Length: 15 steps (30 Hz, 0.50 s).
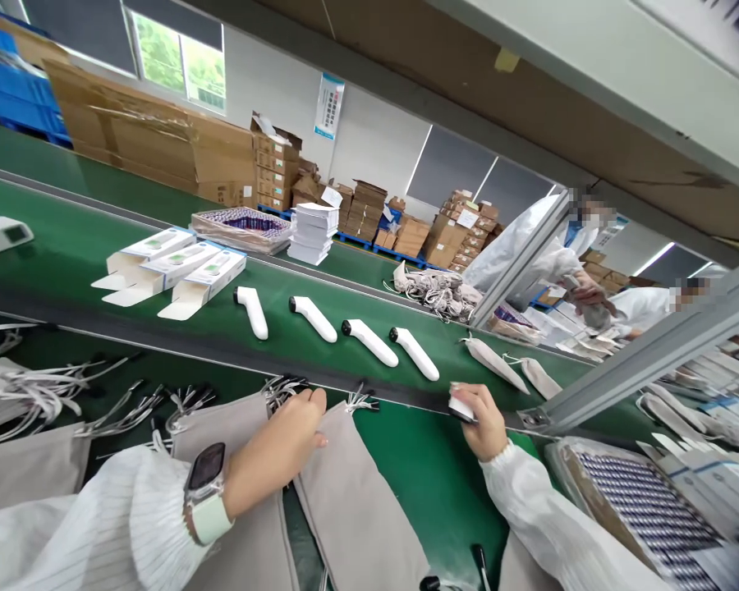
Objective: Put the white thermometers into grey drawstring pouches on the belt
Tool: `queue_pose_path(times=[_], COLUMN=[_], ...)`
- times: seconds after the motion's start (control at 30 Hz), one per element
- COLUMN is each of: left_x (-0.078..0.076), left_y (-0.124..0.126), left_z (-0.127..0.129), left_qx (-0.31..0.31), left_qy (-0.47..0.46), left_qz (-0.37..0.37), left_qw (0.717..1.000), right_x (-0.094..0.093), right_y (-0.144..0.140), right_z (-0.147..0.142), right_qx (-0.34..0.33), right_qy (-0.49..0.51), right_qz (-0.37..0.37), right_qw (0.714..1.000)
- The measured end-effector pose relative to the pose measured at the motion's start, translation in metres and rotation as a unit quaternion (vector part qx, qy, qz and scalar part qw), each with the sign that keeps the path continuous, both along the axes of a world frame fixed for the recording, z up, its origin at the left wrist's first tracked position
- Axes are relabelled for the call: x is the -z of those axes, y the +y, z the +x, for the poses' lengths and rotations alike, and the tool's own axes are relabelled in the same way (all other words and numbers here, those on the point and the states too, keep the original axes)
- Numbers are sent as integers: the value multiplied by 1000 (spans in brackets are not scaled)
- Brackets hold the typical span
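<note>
A worker's left hand lies flat on a grey pouch; right hand grips a white thermometer near the conveyor.

The right hand hides most of the white device it grips.

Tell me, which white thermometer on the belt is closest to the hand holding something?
The last one in the row of four thermometers, with its dark tip pointing up-left. It lies just up-left of the right hand; the other three sit farther left.
</note>
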State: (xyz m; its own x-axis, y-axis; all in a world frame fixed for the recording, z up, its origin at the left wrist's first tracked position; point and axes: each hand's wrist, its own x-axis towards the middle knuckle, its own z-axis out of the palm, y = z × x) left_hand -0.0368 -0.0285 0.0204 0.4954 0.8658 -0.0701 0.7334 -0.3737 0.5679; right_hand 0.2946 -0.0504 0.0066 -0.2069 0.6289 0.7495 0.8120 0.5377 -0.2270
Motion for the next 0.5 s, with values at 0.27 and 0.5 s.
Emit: queue_pose_path(times=[0.27,0.5], left_x=[10,8], left_y=[5,-5], left_z=[-4,-3], left_qx=[16,28], left_qy=[-3,-51], left_qz=[-9,17], left_qw=[1000,998], right_x=[-39,-24], right_y=[-23,-16], right_z=[7,10], right_qx=[179,209], right_qy=[-223,-290], right_qz=[-220,-497], right_qw=[933,791])
